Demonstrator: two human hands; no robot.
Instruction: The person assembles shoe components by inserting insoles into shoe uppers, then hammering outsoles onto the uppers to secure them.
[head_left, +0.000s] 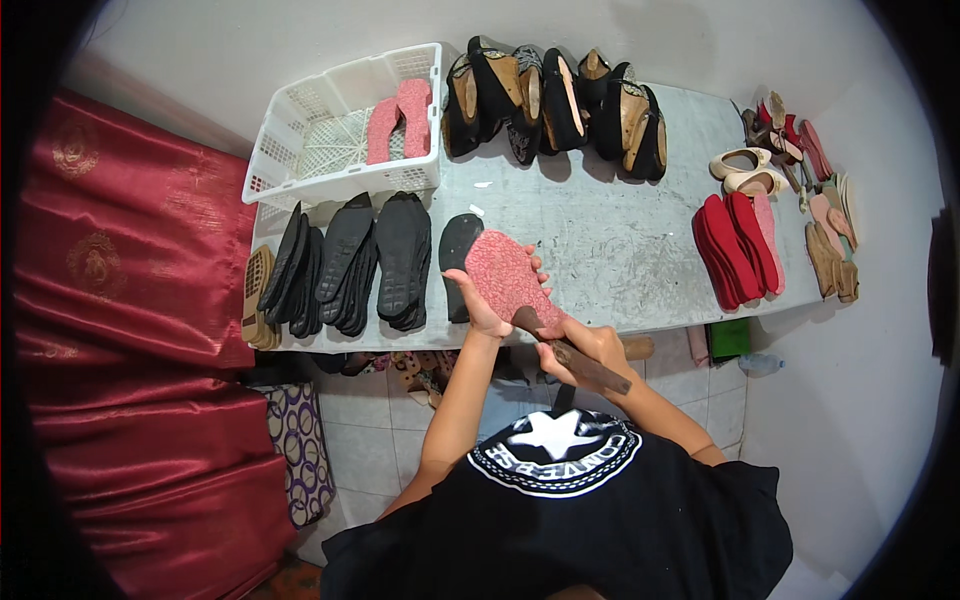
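Note:
In my left hand (484, 308) rests a pink speckled shoe sole (505, 272), with the thumb along its left edge and the fingertips curled round its right side. My right hand (594, 346) is closed round a dark brown, stick-like tool (592, 369) that looks wooden. The tool's far end lies against the heel part of the pink sole; what kind of tool it is I cannot tell. Just behind the pink sole, a single black sole (457, 250) lies on the grey table (620, 250), partly covered from view.
Stacks of black soles (403, 262) line the table's front left, beside tan soles (260, 298). A white plastic basket (275, 150) holds pink sole pieces. Black shoes (565, 100) stand along the back. Red soles (722, 250) and cream shoes (755, 182) are at right; a red curtain (130, 300) hangs left.

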